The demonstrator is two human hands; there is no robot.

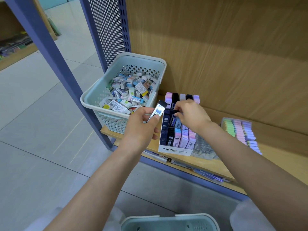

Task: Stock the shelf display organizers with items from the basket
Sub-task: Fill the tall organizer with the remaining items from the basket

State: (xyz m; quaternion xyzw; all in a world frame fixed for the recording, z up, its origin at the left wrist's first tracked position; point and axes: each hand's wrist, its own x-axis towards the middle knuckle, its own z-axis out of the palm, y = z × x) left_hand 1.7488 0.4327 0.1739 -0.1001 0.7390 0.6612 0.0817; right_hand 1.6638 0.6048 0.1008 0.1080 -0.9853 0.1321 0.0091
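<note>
Left hand (143, 129) grips a slim case (158, 110) between thumb and fingers, tilted, above the basket's near corner. Right hand (191, 115) pinches a dark case (175, 112) standing in the organizer (175, 150) (white box, rows of upright cases). The organizer stands on the shelf (216, 162), just right of the filled basket (93, 100).

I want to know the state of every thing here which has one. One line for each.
Left hand: holds a slim case, raised beside the basket.
Right hand: pinches a dark case in the display box.
Basket: on the shelf, filled with small packs.
Display box: open on top, front row full.
Clear organizer: beside the display box, looks empty.
</note>
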